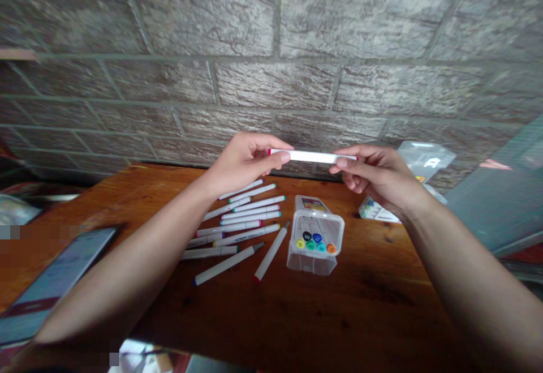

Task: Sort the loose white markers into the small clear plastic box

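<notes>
A white marker (311, 157) with red ends is held level above the table, between my two hands. My left hand (252, 158) pinches its left end between thumb and fingers. At the right end, my right hand (368, 168) grips it the same way. Below lie several white markers (250, 210) with coloured ends, loosely side by side. Two markers, one with a red end (271, 253) and one with a blue end (227, 265), lie nearer to me with grey tips showing. Beside them a clear plastic case (311, 264) lies open, holding several markers with round coloured ends.
Behind my right hand stands another clear case (424, 158) with markers in it. A phone or tablet (59, 282) lies on the left of the wooden table (365, 316). A stone-block wall (271, 84) rises behind the table, and a pale panel (496, 175) stands at right.
</notes>
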`<control>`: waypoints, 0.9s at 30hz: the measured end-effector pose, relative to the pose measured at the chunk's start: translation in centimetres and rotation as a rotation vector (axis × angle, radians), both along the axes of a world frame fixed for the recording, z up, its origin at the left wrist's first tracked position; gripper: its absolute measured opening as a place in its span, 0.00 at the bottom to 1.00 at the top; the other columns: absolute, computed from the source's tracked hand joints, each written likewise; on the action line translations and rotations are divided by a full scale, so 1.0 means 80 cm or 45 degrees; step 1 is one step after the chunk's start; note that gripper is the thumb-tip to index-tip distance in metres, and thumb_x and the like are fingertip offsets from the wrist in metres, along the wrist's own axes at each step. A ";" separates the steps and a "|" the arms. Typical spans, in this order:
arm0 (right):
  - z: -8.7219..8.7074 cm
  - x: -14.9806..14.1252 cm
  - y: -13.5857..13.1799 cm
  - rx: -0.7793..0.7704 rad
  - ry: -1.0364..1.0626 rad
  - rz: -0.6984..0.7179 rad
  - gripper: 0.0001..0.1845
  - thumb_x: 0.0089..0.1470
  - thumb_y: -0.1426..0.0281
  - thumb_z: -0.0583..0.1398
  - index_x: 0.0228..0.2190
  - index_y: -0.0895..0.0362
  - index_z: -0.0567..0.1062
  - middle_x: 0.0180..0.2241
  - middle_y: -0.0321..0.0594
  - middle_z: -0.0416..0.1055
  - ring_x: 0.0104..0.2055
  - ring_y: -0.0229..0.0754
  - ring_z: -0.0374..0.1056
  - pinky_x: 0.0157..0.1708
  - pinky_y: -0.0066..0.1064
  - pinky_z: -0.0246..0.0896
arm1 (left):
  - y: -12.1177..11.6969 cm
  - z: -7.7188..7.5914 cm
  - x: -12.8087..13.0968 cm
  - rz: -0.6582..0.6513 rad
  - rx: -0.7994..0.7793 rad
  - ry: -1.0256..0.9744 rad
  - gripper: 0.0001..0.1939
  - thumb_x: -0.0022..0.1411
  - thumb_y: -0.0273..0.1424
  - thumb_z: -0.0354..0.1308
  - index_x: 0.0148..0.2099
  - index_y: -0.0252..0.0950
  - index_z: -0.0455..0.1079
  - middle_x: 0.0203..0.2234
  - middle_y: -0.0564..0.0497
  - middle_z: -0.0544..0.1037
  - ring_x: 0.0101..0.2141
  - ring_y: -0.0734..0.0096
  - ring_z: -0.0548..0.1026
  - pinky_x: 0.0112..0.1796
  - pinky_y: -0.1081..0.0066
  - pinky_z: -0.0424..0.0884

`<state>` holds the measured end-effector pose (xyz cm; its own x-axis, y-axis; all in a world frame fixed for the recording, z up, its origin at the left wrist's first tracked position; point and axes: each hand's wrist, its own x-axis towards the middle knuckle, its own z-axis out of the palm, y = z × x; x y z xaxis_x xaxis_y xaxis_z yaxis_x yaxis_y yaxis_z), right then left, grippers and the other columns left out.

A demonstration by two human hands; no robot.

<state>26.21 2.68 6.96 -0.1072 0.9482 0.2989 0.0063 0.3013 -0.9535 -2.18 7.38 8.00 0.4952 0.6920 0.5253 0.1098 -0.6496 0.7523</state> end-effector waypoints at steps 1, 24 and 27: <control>0.002 -0.002 -0.001 -0.004 0.028 -0.007 0.19 0.44 0.59 0.81 0.36 0.54 0.89 0.29 0.39 0.84 0.19 0.31 0.65 0.14 0.24 0.56 | -0.001 0.000 0.001 0.015 0.005 -0.025 0.13 0.66 0.37 0.70 0.47 0.33 0.86 0.26 0.50 0.81 0.23 0.78 0.71 0.24 0.77 0.65; -0.025 -0.001 0.020 -0.174 0.071 -0.093 0.15 0.47 0.62 0.78 0.36 0.55 0.86 0.34 0.44 0.86 0.22 0.35 0.67 0.17 0.26 0.56 | 0.070 -0.040 -0.039 0.373 0.015 0.890 0.14 0.64 0.31 0.59 0.44 0.34 0.85 0.39 0.45 0.88 0.38 0.64 0.81 0.39 0.70 0.72; -0.038 0.007 0.030 -0.241 0.007 -0.093 0.15 0.47 0.63 0.76 0.38 0.55 0.86 0.35 0.46 0.86 0.25 0.36 0.70 0.18 0.25 0.59 | 0.084 -0.066 -0.050 0.374 -0.038 1.087 0.10 0.59 0.33 0.63 0.34 0.35 0.85 0.28 0.48 0.85 0.30 0.63 0.79 0.33 0.69 0.68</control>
